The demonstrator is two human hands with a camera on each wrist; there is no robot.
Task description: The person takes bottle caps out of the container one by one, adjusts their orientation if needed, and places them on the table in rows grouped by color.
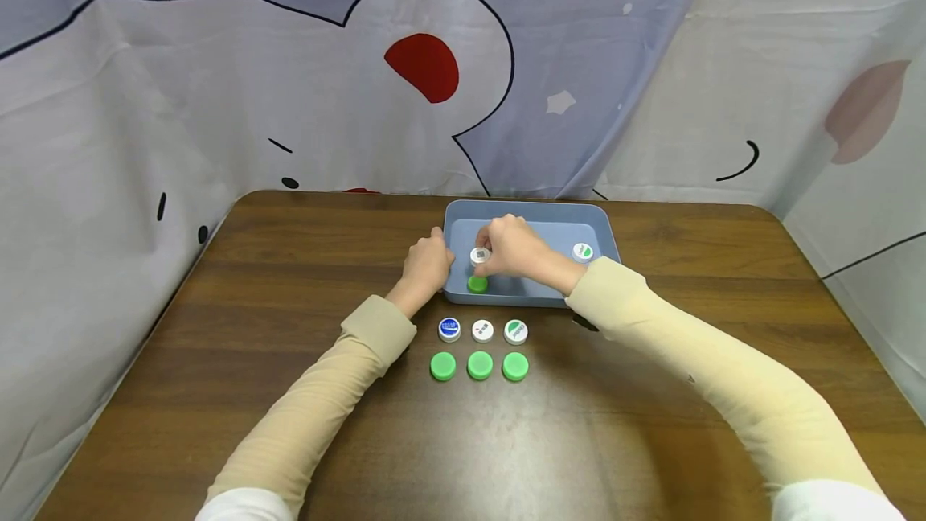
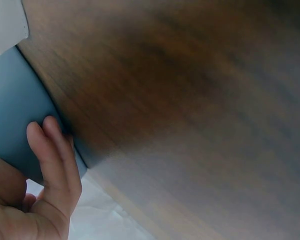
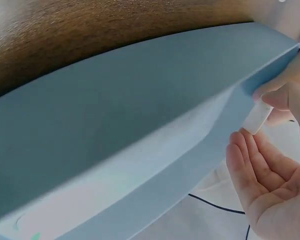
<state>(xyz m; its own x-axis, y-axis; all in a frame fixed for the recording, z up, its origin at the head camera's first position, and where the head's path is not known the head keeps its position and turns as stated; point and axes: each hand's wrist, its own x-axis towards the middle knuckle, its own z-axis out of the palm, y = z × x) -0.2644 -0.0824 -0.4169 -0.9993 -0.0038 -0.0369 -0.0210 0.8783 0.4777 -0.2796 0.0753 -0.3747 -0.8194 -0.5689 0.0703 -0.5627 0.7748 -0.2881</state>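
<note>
My right hand [image 1: 510, 246] is over a blue tray [image 1: 499, 300], pinching a white bottle cap [image 1: 480, 256] between thumb and fingers. A dark square mark shows on its top. Seen from the right wrist, the white cap [image 3: 257, 117] is held edge-on by the fingertips. Inside the tray, a green cap [image 1: 477, 285] lies just below the held one, and a white cap with a green print [image 1: 582, 252] lies to the right. At the tray's left end, my left hand [image 1: 427, 261] grips the wall, with fingers [image 2: 55, 155] along its outside.
In front of the tray, two rows of caps lie on the brown wooden table [image 1: 325, 441]. The nearer row holds green caps [image 1: 480, 365]. Behind it are a blue-printed cap [image 1: 449, 330], a dark-marked white cap [image 1: 482, 331] and a green-printed cap [image 1: 516, 332]. A patterned curtain [image 1: 289, 87] hangs behind.
</note>
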